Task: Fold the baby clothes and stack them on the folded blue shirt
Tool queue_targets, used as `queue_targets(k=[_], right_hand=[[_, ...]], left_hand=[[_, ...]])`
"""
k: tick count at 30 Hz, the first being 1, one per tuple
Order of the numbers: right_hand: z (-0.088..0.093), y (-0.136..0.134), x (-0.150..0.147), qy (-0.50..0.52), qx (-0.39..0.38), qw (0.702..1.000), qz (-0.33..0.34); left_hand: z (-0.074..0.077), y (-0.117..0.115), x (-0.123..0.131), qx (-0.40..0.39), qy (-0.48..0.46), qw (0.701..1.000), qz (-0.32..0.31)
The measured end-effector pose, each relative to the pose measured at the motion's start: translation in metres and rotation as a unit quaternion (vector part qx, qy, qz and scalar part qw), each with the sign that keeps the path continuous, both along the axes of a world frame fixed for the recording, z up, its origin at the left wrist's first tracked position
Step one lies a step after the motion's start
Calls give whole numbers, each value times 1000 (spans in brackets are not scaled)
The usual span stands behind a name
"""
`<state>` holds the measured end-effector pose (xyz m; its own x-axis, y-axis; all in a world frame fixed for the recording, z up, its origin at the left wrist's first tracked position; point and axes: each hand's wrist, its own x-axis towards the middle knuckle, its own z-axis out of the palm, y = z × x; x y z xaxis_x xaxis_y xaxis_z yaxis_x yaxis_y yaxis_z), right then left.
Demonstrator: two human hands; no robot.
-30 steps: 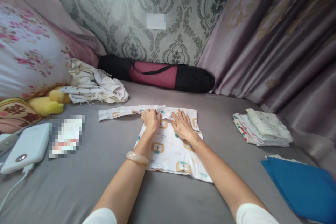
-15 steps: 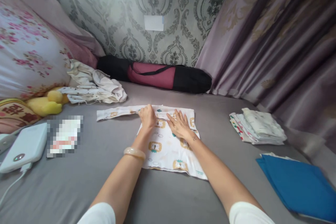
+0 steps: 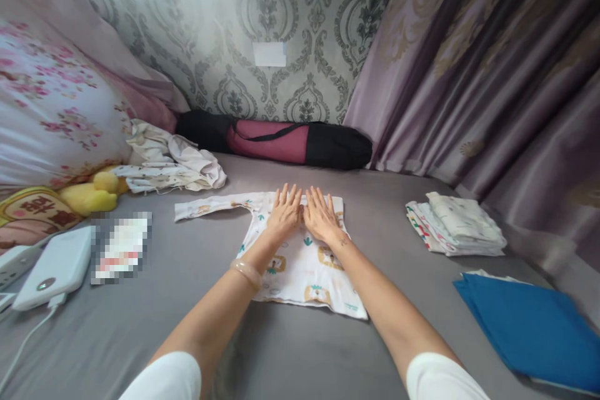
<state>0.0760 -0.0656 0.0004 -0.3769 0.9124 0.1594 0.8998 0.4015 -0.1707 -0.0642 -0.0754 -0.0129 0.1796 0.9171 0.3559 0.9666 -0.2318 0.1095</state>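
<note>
A small white garment (image 3: 300,269) printed with lion pictures lies flat on the grey bed sheet (image 3: 290,350), one sleeve stretched out to the left. My left hand (image 3: 285,212) rests palm down on its upper middle, fingers stretched out. My right hand (image 3: 319,215) lies flat right beside it, fingers spread, almost touching the left. Neither hand holds anything. A pale bangle sits on my left wrist.
A heap of unfolded pale clothes (image 3: 171,165) lies at the back left. A stack of folded clothes (image 3: 457,225) and a blue cloth (image 3: 529,325) are on the right. A maroon and black roll bag (image 3: 281,140) lines the wall. A yellow plush (image 3: 91,194) and white power bank (image 3: 51,269) lie left.
My left hand let go of the garment's shoulder fold and opened flat. Both hands now lie side by side near the top of the garment. The view shifted slightly.
</note>
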Motion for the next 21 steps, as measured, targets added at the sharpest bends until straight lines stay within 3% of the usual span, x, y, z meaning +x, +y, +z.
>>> queue_targets(k=[6, 16, 18, 21], right_hand=[[-13, 6, 4, -32, -95, 995, -4], [-16, 10, 7, -15, -111, 994, 5], [-11, 10, 10, 3, -108, 994, -6], [-5, 9, 19, 19, -25, 998, -51]], left_hand=[[-14, 3, 5, -128, 3, 992, 23], [-13, 7, 3, -148, 7, 989, 20], [-8, 7, 4, -102, -9, 994, 45], [2, 6, 9, 30, -20, 997, 68]])
